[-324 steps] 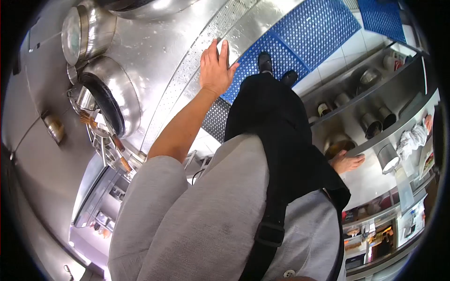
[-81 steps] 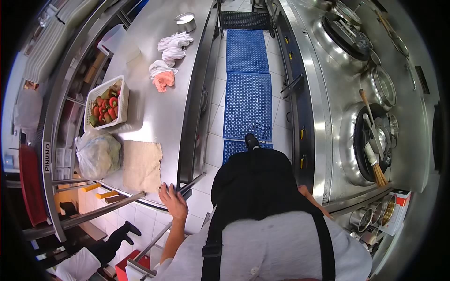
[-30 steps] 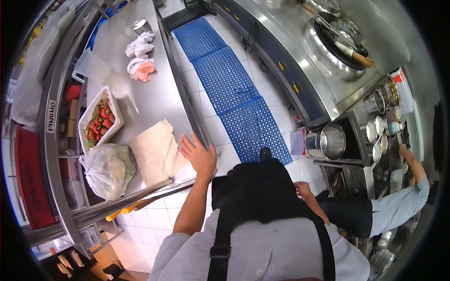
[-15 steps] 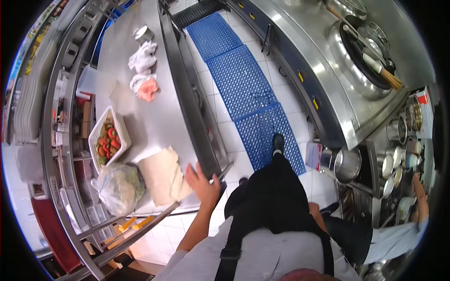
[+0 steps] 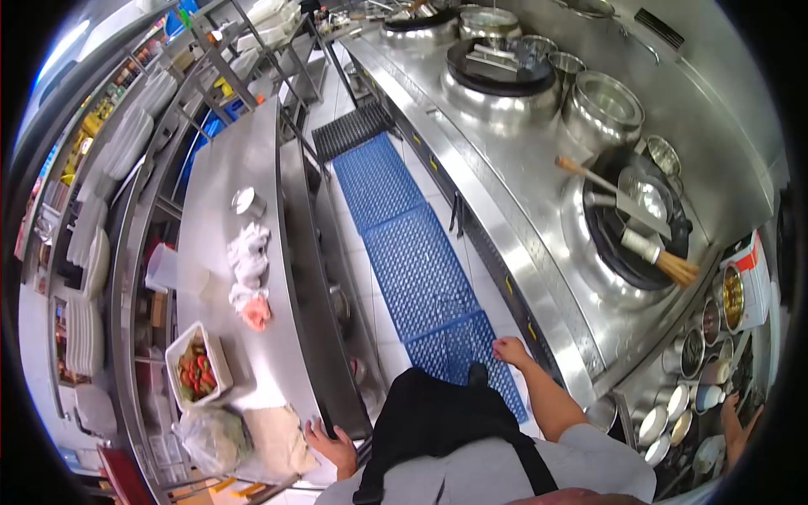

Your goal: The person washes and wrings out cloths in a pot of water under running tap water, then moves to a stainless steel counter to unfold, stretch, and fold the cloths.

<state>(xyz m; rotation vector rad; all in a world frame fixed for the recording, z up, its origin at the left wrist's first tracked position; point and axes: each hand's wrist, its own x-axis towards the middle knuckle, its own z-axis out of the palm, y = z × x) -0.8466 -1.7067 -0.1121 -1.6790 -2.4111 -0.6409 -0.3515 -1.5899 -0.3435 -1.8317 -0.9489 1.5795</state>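
My left hand (image 5: 332, 450) is at the front edge of the steel counter, fingers spread, with nothing in it. Just beside it lies a beige cloth (image 5: 278, 442) spread flat on the counter. My right hand (image 5: 511, 351) hangs out over the blue floor mat with its fingers curled in, and nothing shows in it. Next to the cloth sit a tied clear plastic bag (image 5: 215, 442) with pale contents and a white tub (image 5: 220, 370) of red and green peppers (image 5: 197, 374).
Crumpled white cloths (image 5: 249, 257), a pinkish cloth (image 5: 255, 314) and a metal container (image 5: 248, 202) stand farther along the steel counter (image 5: 227, 156). Blue mats (image 5: 421, 261) line the aisle. Woks (image 5: 627, 223) on a steel range are right; another person's hands (image 5: 738, 429) show at lower right.
The view has tilted up, bringing more of the range and aisle into sight. My right arm has swung forward over the mat. My left hand stays by the beige cloth.
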